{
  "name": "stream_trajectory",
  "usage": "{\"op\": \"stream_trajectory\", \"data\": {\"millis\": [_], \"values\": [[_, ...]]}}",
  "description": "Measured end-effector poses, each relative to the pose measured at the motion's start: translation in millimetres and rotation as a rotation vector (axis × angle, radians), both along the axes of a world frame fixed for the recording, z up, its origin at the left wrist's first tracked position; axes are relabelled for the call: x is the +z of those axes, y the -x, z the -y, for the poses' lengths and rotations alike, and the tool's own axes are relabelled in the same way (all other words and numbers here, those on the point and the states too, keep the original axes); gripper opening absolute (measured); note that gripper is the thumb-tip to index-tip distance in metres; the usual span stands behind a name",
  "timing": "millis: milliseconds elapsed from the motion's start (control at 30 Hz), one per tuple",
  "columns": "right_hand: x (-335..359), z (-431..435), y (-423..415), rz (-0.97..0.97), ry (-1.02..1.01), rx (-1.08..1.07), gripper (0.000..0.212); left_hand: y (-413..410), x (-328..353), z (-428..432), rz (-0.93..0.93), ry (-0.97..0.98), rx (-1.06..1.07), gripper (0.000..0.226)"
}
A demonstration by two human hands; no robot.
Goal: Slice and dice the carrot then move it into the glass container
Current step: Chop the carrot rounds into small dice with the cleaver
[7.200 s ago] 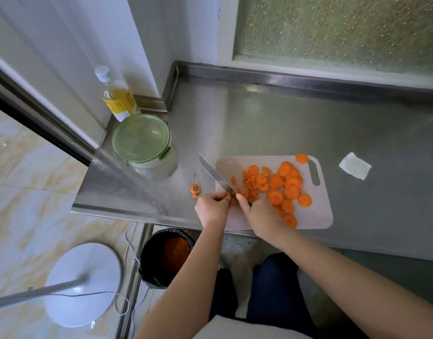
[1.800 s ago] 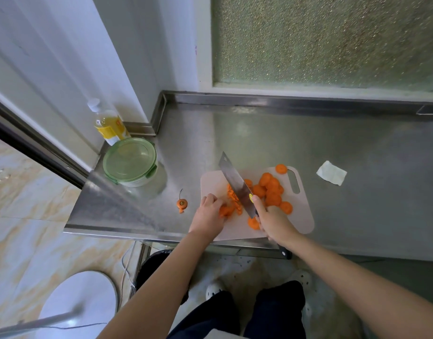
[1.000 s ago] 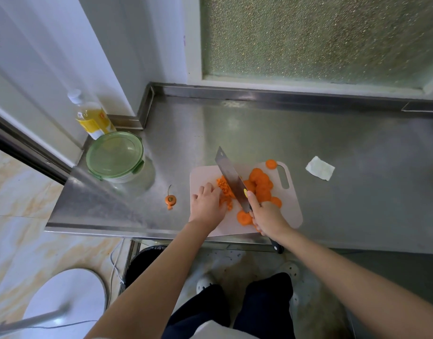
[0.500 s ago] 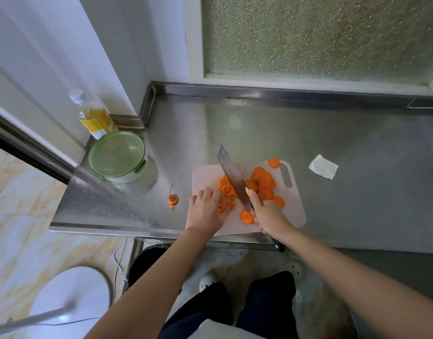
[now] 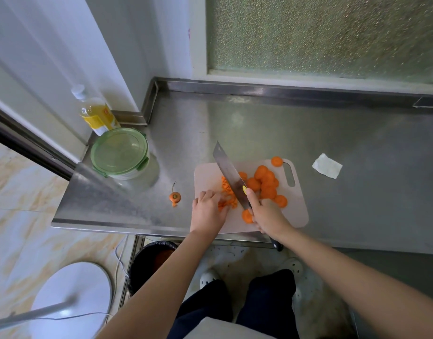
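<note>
From the head camera we look down on our own arms at a steel counter [image 5: 259, 128] set into a corner under a frosted window [image 5: 320, 33]. Our right hand [image 5: 266, 214] is wrapped round the handle of the knife [image 5: 228, 174], forefinger laid along the blade, which slants across the cutting board [image 5: 298, 214]. Our left hand [image 5: 206, 211] is on the board's near left part, fingers bent and tips pinning the diced carrot [image 5: 228, 194] just left of the blade. The carrot rounds [image 5: 266, 184] lie heaped on the right of the blade, one at the board's far edge and one near our right hand. We judge the rounds firm and light, apt to roll or skid if they are moist, so we would hold them flat face down with tucked fingertips; the small dice will scatter and are better scooped on the blade than pinched. The glass container [image 5: 120, 152] stands well to the left with its green lid on, so nothing is in it yet. A carrot top [image 5: 175, 196] lies between board and container, an oil bottle [image 5: 95, 111] stands in the corner, and a scrap of paper [image 5: 327, 165] lies to the right. Below the counter edge sits a dark bin [image 5: 151, 260] on a marbled floor.
</note>
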State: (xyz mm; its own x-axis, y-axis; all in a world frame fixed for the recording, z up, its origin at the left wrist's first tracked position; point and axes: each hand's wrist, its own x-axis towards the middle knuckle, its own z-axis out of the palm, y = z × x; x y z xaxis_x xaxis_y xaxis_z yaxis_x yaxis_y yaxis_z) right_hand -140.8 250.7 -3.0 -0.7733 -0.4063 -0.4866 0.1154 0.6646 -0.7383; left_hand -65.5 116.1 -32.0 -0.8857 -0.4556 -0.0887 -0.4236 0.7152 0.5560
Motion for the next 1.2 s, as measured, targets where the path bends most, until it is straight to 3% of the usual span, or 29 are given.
{"op": "stream_trajectory", "data": {"millis": [233, 567, 800, 1200], "values": [[4, 4, -3, 0.008, -0.012, 0.042, 0.063, -13, -2, -1, -0.075, -0.067, 0.178, 0.050], [2, 14, -1, -0.125, -0.148, 0.227, 0.067, -15, 3, -3, -0.083, -0.231, 0.216, 0.026], [6, 12, 2, -0.127, -0.108, 0.101, 0.066, -8, 0, -16, -0.027, 0.106, 0.168, 0.037], [5, 5, 4, -0.073, -0.052, 0.049, 0.067, 6, 3, -14, -0.021, 0.235, 0.039, 0.020]]}}
